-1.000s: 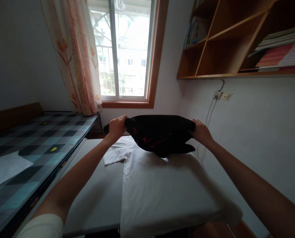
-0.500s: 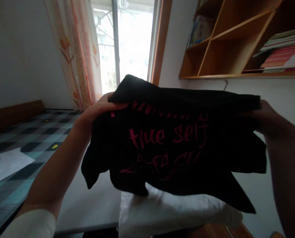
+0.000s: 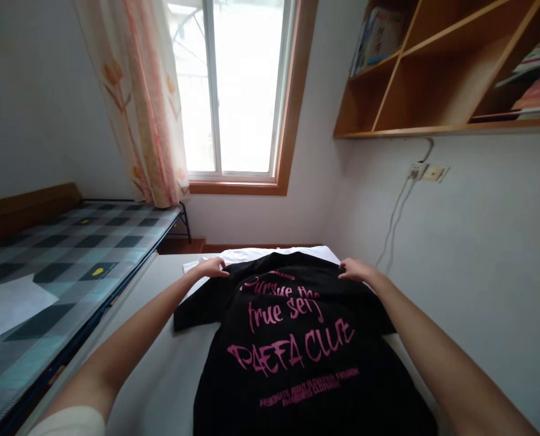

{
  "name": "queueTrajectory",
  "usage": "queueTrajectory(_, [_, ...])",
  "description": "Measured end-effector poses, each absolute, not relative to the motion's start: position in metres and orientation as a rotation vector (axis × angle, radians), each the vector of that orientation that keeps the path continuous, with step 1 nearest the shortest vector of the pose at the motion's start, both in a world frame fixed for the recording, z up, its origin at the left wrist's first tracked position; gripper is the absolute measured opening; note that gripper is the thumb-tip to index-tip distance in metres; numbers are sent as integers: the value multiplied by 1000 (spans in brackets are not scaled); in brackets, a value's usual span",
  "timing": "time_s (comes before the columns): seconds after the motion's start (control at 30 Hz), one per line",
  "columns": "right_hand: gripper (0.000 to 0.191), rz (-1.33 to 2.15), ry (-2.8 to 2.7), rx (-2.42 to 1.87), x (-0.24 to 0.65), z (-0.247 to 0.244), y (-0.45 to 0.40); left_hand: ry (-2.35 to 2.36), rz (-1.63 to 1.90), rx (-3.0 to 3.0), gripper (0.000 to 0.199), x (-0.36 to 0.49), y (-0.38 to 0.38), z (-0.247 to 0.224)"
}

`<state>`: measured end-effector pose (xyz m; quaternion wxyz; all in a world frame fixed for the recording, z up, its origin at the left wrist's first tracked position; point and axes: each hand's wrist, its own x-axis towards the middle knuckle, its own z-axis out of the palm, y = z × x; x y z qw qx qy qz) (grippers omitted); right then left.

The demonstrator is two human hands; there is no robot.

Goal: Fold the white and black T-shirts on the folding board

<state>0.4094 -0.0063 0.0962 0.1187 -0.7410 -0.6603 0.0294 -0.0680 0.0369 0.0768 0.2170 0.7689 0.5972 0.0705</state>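
A black T-shirt (image 3: 292, 339) with pink lettering is spread over a light grey tabletop (image 3: 161, 339), its collar end toward the window. My left hand (image 3: 213, 267) pinches the shirt at its left shoulder. At the opposite shoulder, my right hand (image 3: 355, 270) grips the fabric with fingers closed. Beneath the collar end, white cloth (image 3: 252, 253) shows along the far side of the table. The shirt's lower hem runs out of the picture at the bottom.
To the left is a bed with a checkered cover (image 3: 129, 224) and a white paper (image 3: 16, 303). Behind the table are a window (image 3: 247, 91) and a flowered curtain (image 3: 147, 109). Wooden shelves (image 3: 433, 91) hang at the upper right, above a wall socket (image 3: 418, 171) with cables.
The T-shirt, held up and bunched in the air before, has come down and now lies spread on the table. Both hands moved lower and farther away, still gripping its shoulders.
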Motion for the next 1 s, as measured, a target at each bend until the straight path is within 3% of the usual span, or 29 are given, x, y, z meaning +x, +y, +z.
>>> queueTrajectory(0.1, [17,223,-1940,-2237,402,73,9,1650,224,2132,34,-64,51,65])
queueTrajectory(0.37, [50,370,-1734,-2299,386,35,47,1581,308,2163,42,-39,80,49])
queueTrajectory(0.6, [36,442,-1490,-2320,390,10,46,1597,283,2096,22,-42,87,36])
queueTrajectory(0.8, [38,386,-1215,-1899,389,23,16,1580,304,2002,39,-56,89,37])
queueTrajectory(1.0, [56,418,-1113,-1557,385,66,-30,1248,310,1862,46,-61,65,57])
